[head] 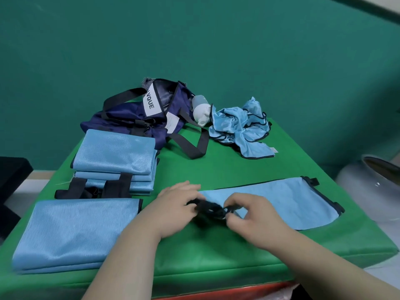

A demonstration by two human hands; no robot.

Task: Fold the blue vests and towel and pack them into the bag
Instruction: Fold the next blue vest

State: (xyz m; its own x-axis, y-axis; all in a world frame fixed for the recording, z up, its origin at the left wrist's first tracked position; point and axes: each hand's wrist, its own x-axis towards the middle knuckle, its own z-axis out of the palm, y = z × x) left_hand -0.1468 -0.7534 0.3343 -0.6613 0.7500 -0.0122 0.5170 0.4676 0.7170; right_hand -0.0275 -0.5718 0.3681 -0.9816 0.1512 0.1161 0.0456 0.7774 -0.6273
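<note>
A light blue vest [287,202] lies flat on the green table [216,169] in front of me. Its black straps [211,210] are bunched at its left end. My left hand [177,206] and my right hand [249,213] both pinch these straps. At the near left lies a folded blue vest [73,232]. Behind it stands a stack of folded blue vests [114,154] with black straps at the front. A crumpled blue cloth [240,126] lies at the back right. The navy bag [149,113] lies open at the back, its black handles spread out.
A white and grey bottle [201,111] lies between the bag and the crumpled cloth. A dark object [10,187] stands off the table's left side. A grey round container [381,172] sits off the right edge. The wall behind is teal.
</note>
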